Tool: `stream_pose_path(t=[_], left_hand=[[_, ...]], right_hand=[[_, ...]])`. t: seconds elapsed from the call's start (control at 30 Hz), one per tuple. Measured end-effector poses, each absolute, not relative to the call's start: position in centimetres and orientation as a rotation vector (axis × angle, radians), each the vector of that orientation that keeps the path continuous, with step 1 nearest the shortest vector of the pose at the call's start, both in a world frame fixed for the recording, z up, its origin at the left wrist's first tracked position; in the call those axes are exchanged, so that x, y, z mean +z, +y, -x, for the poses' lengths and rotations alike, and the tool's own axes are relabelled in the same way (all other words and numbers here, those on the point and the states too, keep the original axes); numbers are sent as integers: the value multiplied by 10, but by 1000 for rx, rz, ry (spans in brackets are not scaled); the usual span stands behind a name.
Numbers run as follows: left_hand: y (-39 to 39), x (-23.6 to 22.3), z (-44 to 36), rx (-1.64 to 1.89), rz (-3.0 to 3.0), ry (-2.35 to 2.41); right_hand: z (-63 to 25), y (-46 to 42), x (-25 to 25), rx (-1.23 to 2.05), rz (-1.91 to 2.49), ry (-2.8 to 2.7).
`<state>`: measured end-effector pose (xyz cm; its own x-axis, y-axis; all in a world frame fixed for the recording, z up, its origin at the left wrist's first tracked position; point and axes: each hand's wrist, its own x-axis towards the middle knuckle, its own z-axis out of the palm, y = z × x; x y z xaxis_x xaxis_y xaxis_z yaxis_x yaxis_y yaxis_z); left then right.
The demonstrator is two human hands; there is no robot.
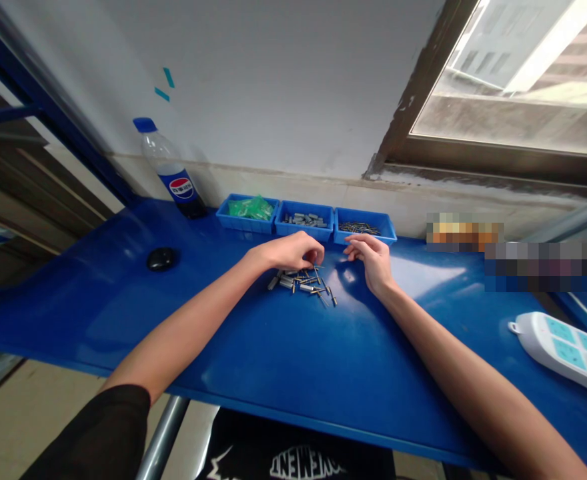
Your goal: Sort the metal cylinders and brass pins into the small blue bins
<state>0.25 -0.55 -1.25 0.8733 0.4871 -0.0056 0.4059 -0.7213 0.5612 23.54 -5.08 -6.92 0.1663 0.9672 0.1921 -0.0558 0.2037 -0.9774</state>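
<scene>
In the head view, the left hand is at the centre of the frame, its fingers curled down over the upper edge of a small heap of metal parts on the blue table. A pin stands just under the fingertips, but I cannot tell whether they grip it. The right hand, right of centre, is just in front of the right tray; its fingers are loosely bent and parted, with nothing visible between them.

The heap mixes thin pins with stubby grey blocks, lying crossed at various angles. Above it, along the wall, three blue trays sit side by side: the left tray holds a green bag, the middle tray more grey blocks, the right tray more pins.

The pins look light, stiff and hard to break, but smooth and likely to roll or snag on one another; the thicker end seems the best place for a thumb-and-finger pinch. The blocks are probably a little heavier for their length, rigid, and easiest taken across their long sides. The bag would be soft and crinkly, best pinched by a loose fold.

A bottle stands upper left, a black mouse lies below it, and a power strip is at the right edge.
</scene>
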Motion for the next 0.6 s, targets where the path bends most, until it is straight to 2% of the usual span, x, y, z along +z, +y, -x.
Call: stream_pose_path(t=[0.17, 0.43, 0.6], left_hand=[[-5, -10, 1, 223, -2451, 646], [-4, -9, -7, 739, -2330, 707], [-9, -11, -13, 843, -2327, 714]], right_hand=[[-237, -51, -70, 983, 1081, -1129], [-235, -56, -68, 1071, 1016, -1318], [-232, -60, -64, 1140, 1025, -1445]])
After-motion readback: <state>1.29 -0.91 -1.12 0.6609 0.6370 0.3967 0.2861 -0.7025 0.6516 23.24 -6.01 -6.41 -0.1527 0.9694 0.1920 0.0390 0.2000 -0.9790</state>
